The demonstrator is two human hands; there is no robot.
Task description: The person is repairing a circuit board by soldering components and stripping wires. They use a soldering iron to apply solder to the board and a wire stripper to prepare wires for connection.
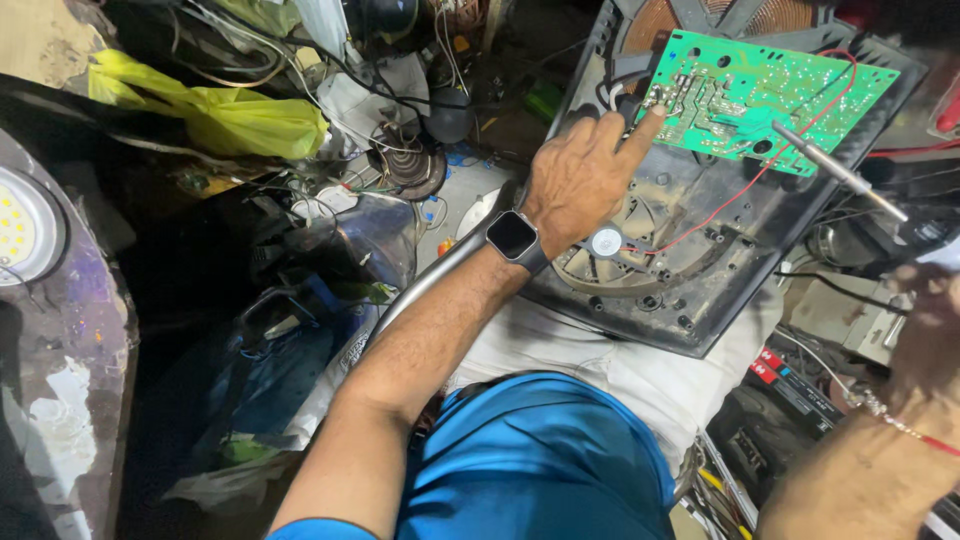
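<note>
My left hand (585, 175) rests on the black plastic housing (700, 290) of an opened appliance, its forefinger pressed on the left edge of a green circuit board (770, 85). A dark watch sits on that wrist. My right hand (925, 320), blurred at the right edge, holds a soldering iron (835, 170) whose metal tip touches the board's lower middle. A red wire (745, 190) loops from the board down across the housing. A round cooling fan (605, 250) sits in the housing just below my left hand.
A copper coil (720, 15) shows at the housing's top. Yellow plastic bag (230, 115), tangled wires and parts crowd the left. A round LED lamp (20, 225) lies far left. Blue shirt and white cloth (620, 375) are under the housing. Boxes sit lower right.
</note>
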